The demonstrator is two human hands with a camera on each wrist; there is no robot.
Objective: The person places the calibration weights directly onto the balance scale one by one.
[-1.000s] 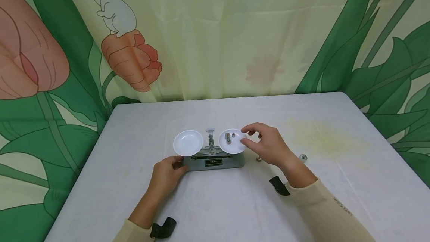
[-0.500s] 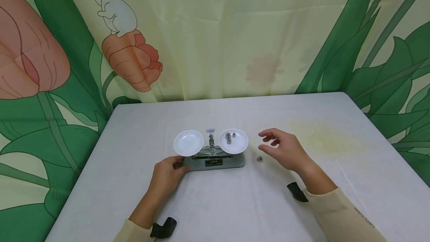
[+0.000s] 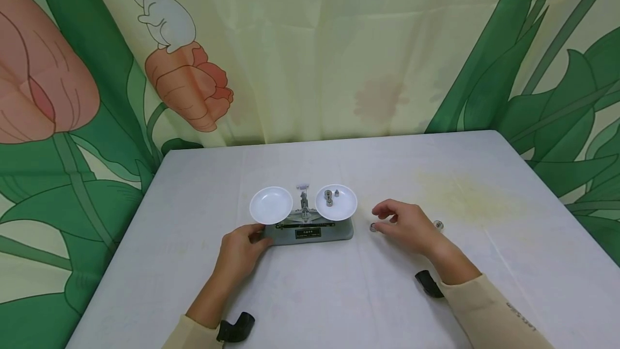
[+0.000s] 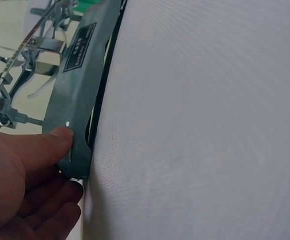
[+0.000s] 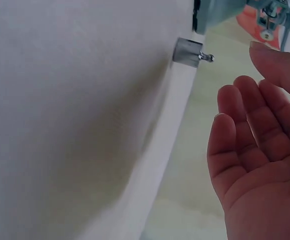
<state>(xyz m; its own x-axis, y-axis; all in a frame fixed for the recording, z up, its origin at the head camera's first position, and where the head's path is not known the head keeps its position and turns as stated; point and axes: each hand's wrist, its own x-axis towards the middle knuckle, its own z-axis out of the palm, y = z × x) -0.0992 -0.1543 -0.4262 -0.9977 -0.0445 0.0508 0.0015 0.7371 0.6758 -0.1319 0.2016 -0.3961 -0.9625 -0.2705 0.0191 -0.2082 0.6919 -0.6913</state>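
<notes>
A grey balance scale (image 3: 302,234) with two white pans stands on the table. My left hand (image 3: 240,255) grips the left end of its base; in the left wrist view the thumb (image 4: 60,140) lies on the base's front. The left pan (image 3: 271,206) is bare. Several small metal weights (image 3: 329,198) stand on the right pan (image 3: 347,209). To the right of the base, my right hand (image 3: 409,228) hovers with relaxed fingers beside a knobbed metal weight (image 3: 372,227). The right wrist view shows this weight (image 5: 187,52) apart from the fingers.
Another metal weight (image 3: 438,224) sits on the table behind the right hand. The white-covered table (image 3: 310,295) meets a printed curtain (image 3: 310,58) at its far edge. A black wrist mount (image 3: 235,328) juts from the left sleeve.
My right hand has withdrawn from the right pan, moved right, then lowered toward the weight on the table. The left hand stays at the scale's base.
</notes>
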